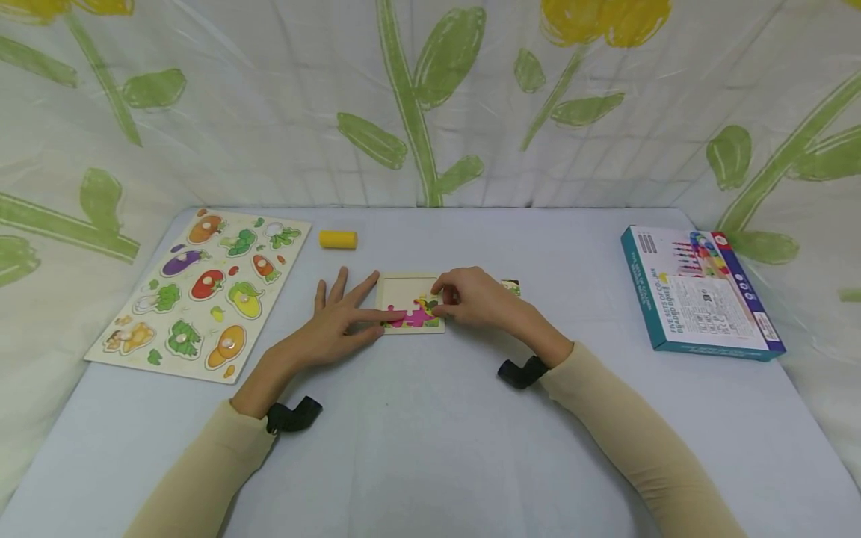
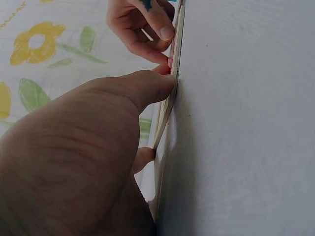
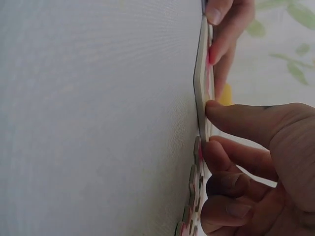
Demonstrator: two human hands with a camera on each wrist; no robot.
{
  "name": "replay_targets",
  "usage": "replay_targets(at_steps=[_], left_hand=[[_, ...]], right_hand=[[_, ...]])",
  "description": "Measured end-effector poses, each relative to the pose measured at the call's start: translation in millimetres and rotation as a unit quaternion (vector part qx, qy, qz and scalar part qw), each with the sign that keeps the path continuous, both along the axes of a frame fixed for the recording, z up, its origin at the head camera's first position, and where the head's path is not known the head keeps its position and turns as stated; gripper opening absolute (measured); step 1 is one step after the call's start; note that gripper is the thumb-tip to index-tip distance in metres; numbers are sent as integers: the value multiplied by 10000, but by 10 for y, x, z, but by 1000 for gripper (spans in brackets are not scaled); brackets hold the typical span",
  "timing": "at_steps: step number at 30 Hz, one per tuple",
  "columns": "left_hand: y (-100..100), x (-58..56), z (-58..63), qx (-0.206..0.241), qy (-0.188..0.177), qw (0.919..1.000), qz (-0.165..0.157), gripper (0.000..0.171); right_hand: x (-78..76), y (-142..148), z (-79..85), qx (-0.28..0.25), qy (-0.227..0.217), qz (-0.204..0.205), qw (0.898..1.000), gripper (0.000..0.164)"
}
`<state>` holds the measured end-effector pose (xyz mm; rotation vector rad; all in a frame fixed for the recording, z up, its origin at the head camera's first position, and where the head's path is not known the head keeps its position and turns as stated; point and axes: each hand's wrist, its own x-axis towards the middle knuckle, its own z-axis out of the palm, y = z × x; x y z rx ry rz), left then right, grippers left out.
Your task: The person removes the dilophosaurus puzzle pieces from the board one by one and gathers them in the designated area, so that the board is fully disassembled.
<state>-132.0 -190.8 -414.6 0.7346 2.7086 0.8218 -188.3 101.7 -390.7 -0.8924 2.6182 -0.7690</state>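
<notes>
A small wooden jigsaw tray (image 1: 406,290) lies on the table between the hands, with pink pieces (image 1: 418,320) along its near side. My left hand (image 1: 344,315) lies spread at the tray's left, its index finger straight across onto the pink pieces. The thumb of this hand is at the tray's near edge in the left wrist view. Over the right side of the tray, my right hand (image 1: 479,295) pinches a green and yellow puzzle piece (image 1: 427,304) with curled thumb and index finger; the hand partly hides it. Loose puzzle pieces (image 3: 193,179) lie under its other fingers.
Part of another puzzle piece (image 1: 513,286) shows beyond the right wrist. A vegetable puzzle board (image 1: 195,310) lies at the left, with a yellow cylinder (image 1: 338,239) beside it. At the right is a boxed set (image 1: 699,295). A flowered curtain (image 1: 269,112) hangs behind the table.
</notes>
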Motion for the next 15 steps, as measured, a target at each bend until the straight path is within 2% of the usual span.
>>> replay_targets(at_steps=[8,15], left_hand=[[-4,2,-6,35,10,10000,-4,36],[-4,3,-10,35,43,10000,-9,36]], right_hand=[[2,-8,-7,-167,-161,-112,9997,28],[8,-7,11,-324,-11,-122,9994,23]])
